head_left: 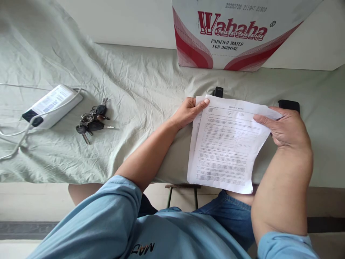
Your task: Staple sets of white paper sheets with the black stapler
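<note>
Sheets of white printed paper, at least two stacked w/ the front one slightly offset, are held up in both hands over the near edge of the worktop, which is covered w/ a wrinkled pale green cloth. Left hand grips the top left corner, thumb across the front of the sheet, fingers behind. Right hand pinches the top right corner, thumb on the front, rest of the fingers curled behind the paper. Bottom of the sheets hangs past the worktop edge, above the person's blue denim shorts. Just behind the paper's top edge a small black object pokes up, mostly hidden; another flat black object lies just behind the right hand, partly covered. Well to the left on the cloth lies a bunch of keys w/ black fobs, and near it, further left, a white power strip w/ a printed label and white cables trailing off the left side. At the back stands a white and red cardboard box marked "Wahaha purified water", against a pale wall. Person wears a light blue shirt.
</note>
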A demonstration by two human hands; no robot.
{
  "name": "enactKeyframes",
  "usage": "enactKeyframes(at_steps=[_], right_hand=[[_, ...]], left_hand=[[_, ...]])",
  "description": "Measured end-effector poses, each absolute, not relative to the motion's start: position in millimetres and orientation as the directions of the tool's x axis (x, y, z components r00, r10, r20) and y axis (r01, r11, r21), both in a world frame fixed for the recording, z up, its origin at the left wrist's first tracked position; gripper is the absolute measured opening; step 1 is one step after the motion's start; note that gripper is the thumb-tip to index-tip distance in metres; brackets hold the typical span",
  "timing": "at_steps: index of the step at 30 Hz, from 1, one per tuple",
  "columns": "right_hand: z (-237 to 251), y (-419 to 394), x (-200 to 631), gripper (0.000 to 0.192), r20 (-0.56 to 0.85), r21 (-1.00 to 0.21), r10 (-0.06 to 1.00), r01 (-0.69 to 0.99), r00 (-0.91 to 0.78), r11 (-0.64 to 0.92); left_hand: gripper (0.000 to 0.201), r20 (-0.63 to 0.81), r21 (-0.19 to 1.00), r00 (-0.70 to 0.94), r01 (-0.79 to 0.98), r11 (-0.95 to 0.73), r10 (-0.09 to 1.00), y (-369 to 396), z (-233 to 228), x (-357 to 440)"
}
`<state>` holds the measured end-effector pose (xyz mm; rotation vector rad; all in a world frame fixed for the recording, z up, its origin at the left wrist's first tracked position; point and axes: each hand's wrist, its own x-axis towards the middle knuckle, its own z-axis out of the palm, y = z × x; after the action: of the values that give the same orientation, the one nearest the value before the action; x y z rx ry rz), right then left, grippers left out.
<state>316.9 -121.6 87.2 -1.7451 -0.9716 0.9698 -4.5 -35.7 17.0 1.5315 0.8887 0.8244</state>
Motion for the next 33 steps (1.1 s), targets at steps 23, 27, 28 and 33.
enactKeyframes(at_steps=[23,27,28,33], right_hand=[[82.3,-120.0,325.2,0.060,-0.084,-0.920,0.909,0.320,0.408,-0.229],[77.6,-116.4,315.8,0.057,-0.015,-0.937,0.927,0.319,0.375,-0.144],[76.5,-115.3,313.5,0.058,-0.004,-0.940,0.928,0.315,0.373,-0.131],[75.9,-115.1,313.3,0.084,-0.108,-0.943,0.943,0.269,0.314,-0.198]], left_hand=[[0.087,-0.061,0.993,0.483,-0.057,0.101,0.874,-37.3,21.4,-3.5],[0.078,-0.070,0.984,0.509,-0.104,0.142,0.858,-37.3,18.5,-4.7],[0.076,-0.067,0.983,0.505,-0.116,0.144,0.861,-36.3,16.3,-5.0],[0.070,-0.003,0.961,0.282,-0.264,0.081,0.959,-20.5,0.0,-7.1]])
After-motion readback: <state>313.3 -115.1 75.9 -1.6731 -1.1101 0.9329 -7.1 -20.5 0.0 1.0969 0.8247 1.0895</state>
